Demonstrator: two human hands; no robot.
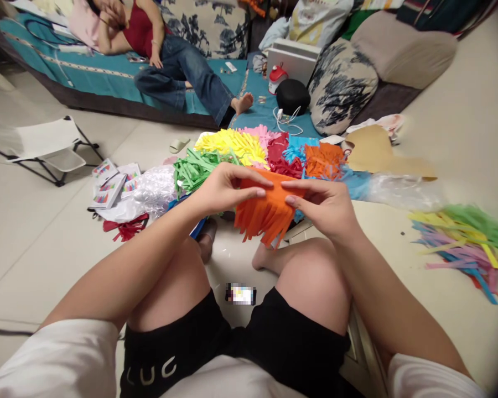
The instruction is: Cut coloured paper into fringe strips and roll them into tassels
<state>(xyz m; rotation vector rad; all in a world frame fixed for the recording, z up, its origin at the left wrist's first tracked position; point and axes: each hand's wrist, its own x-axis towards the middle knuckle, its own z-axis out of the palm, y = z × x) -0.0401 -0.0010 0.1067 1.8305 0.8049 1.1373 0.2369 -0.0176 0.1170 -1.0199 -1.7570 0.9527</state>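
Observation:
Both my hands hold one piece of orange fringed paper (262,216) above my knees, its cut strips hanging down. My left hand (224,188) pinches its upper left edge, fingers closed over the top. My right hand (321,203) grips the upper right edge between thumb and fingers. Just beyond my hands lies a heap of fringed paper: green (193,167), yellow (232,145), pink (260,134), red (279,155), blue (299,148) and orange (323,159).
Loose coloured paper strips (465,243) lie at my right. Booklets (110,185) and crumpled clear plastic (153,190) sit on the floor at left, with a folding chair (50,146) further left. Another person (166,50) lounges on the teal mattress behind. A phone (240,294) lies between my legs.

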